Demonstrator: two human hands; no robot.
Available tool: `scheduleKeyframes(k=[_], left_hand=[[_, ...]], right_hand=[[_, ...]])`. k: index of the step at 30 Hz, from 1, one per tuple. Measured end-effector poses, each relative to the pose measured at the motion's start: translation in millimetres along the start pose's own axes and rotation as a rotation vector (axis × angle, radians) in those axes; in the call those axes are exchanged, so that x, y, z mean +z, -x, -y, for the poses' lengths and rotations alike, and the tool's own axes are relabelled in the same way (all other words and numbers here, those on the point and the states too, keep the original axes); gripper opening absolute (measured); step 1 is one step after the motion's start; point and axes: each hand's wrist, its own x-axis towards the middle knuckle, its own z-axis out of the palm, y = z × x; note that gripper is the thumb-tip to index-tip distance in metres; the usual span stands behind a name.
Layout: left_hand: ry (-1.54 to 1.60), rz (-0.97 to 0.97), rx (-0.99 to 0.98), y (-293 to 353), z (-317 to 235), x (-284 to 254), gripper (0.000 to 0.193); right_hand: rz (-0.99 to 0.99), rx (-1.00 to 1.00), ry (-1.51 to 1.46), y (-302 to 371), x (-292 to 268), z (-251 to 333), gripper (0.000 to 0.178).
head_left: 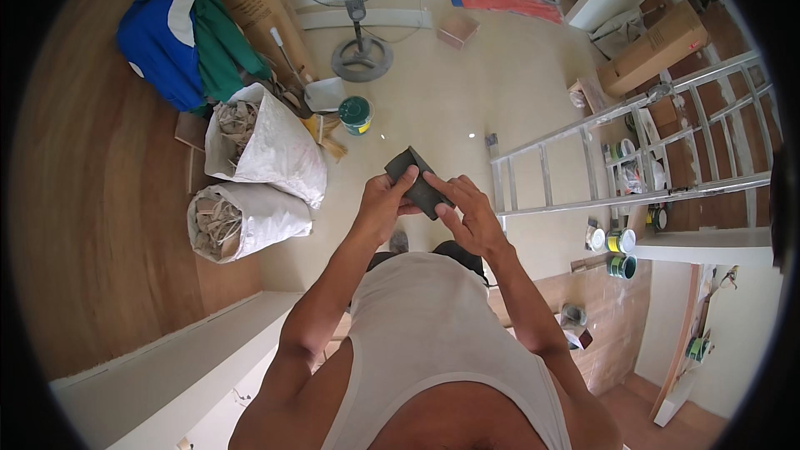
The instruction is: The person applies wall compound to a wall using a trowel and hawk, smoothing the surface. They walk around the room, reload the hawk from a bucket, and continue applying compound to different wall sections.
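A dark grey folded sheet that looks like sandpaper (426, 197) is held up in front of my body, at the middle of the view. My left hand (382, 205) grips its left side, thumb pressed on top and fingers curled underneath. On the other side, my right hand (475, 217) pinches the sheet's right edge, with the index finger lying on its surface and the thumb at its lower corner. The sheet's underside is hidden.
Two white sacks of scrap (279, 146) stand at left, near a green-lidded bucket (356, 114), a dustpan (325, 95) and a standing fan (360, 58). An aluminium ladder (587, 162) spans the right, with several paint cans (621, 240) below it.
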Motion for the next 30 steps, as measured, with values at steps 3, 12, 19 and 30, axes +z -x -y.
scheduleKeyframes(k=[3,12,19,30], left_hand=[[0.021,0.001,-0.004,1,0,-1,0.049],[-0.110,0.097,0.167,7,-4,4,0.049],[-0.277,0.000,0.425,-5,0,10,0.028],[-0.414,0.115,0.418,20,-26,17,0.024]], right_hand=[[0.039,-0.059,0.157,-1,-5,2,0.053],[-0.187,0.121,0.029,1,9,-3,0.033],[-0.211,0.489,-0.716,9,29,-10,0.030],[-0.383,0.162,-0.466,1,7,-8,0.024]])
